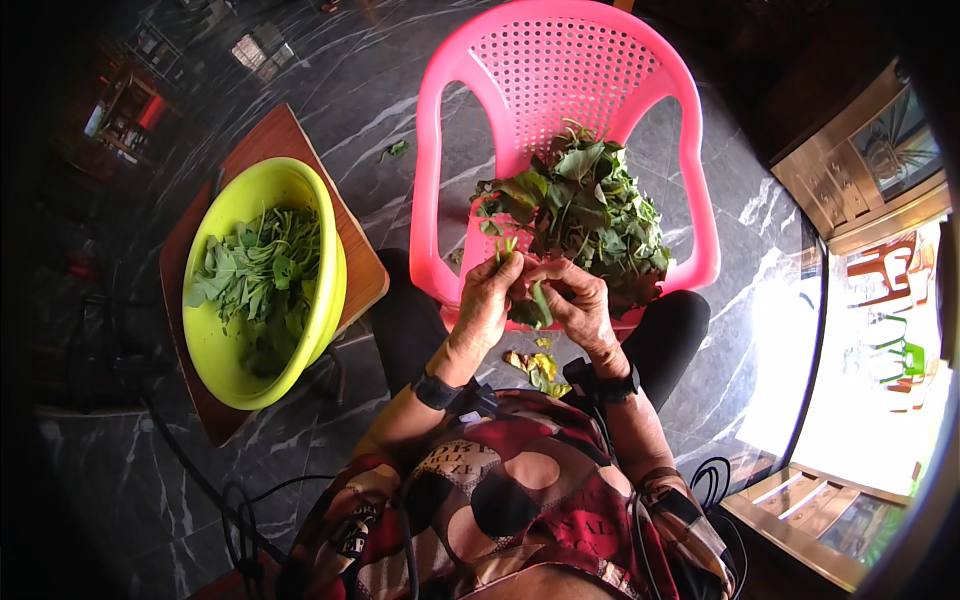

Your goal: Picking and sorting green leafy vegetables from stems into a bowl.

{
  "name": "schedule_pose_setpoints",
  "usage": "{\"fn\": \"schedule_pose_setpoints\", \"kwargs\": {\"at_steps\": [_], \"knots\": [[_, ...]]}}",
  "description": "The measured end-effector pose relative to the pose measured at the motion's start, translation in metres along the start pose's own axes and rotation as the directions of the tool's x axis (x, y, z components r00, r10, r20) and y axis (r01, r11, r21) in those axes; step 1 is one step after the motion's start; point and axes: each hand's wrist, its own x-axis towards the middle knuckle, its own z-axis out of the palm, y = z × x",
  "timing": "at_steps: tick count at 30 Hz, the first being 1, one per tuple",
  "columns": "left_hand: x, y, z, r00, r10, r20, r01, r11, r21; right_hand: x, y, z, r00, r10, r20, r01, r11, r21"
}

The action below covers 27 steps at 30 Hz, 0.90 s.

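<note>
My left hand [487, 300] holds a few green stems [507, 246], whose ends stick up past the thumb. Close against it, my right hand [581, 304] pinches a green leaf or stem piece [541, 304] between thumb and fingers. The fingers partly hide what lies between the hands. Just beyond them, a heap of leafy greens [592, 202] covers much of the seat of a pink plastic armchair [430, 172]. To my left, a yellow-green plastic basin [225, 375] holds a bunch of leafy stems [262, 262], with more leaves in shadow below.
The basin stands tilted in view on a brown wooden stool or small table [356, 262]. Yellowed leaves [541, 367] lie on the dark marbled floor [360, 142] between my knees, and a green scrap [394, 151] farther off. Black cables [240, 517] run beside me. A bright doorway [862, 360] opens at right.
</note>
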Motion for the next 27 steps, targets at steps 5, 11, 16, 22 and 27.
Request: {"fn": "schedule_pose_setpoints", "kwargs": {"at_steps": [5,11,16,22,27], "knots": [[0.002,0.013,-0.003,1.0,0.024,0.004,-0.024,0.993,-0.117,0.006,0.016,-0.013,0.921,0.237,-0.308,-0.071,0.882,0.466],[-0.01,-0.004,0.0,0.983,-0.148,-0.107,0.149,0.989,0.007,0.017,0.007,-0.009,0.949,0.096,-0.301,0.11,0.792,0.6],[-0.011,-0.003,0.018,0.993,-0.117,-0.018,0.117,0.993,0.027,0.017,0.01,0.005,0.896,0.063,-0.44,0.195,0.834,0.516],[-0.012,-0.004,0.012,0.996,-0.046,-0.075,0.049,0.998,0.041,0.012,0.014,0.022,0.848,-0.097,-0.521,0.237,0.949,0.209],[-0.007,-0.006,0.018,0.991,-0.006,-0.132,0.003,1.0,-0.027,0.007,0.021,0.035,0.877,-0.018,-0.481,0.134,0.969,0.207]]}}
